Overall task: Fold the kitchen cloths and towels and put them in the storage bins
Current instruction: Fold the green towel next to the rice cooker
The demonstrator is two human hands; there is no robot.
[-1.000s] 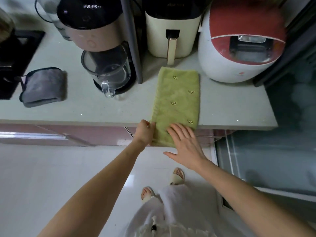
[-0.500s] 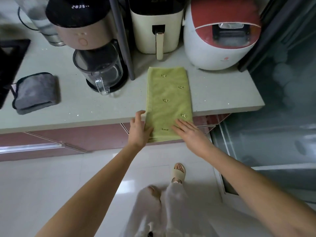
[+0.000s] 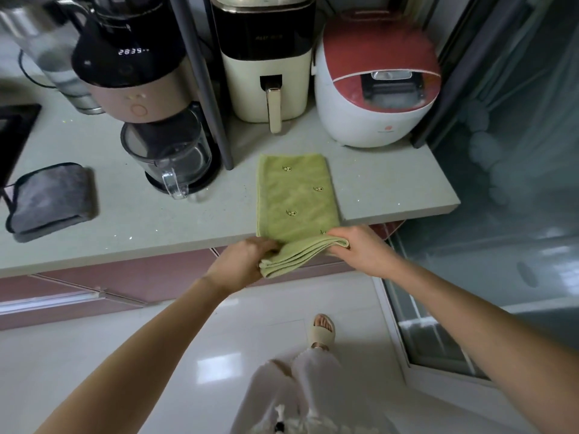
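Green towel mid-fold, no bin in sight

Left hand [image 3: 242, 264] and right hand [image 3: 360, 249] each have a grip pinching the green towel [image 3: 297, 198] at its near end on the table [image 3: 125, 227]; the grey cloth [image 3: 50, 200] already lies folded.

The towel [image 3: 296, 195] lies on the worktop [image 3: 391, 189], before the air fryer [image 3: 266, 67]; the folded cloth [image 3: 50, 202] lies far left.
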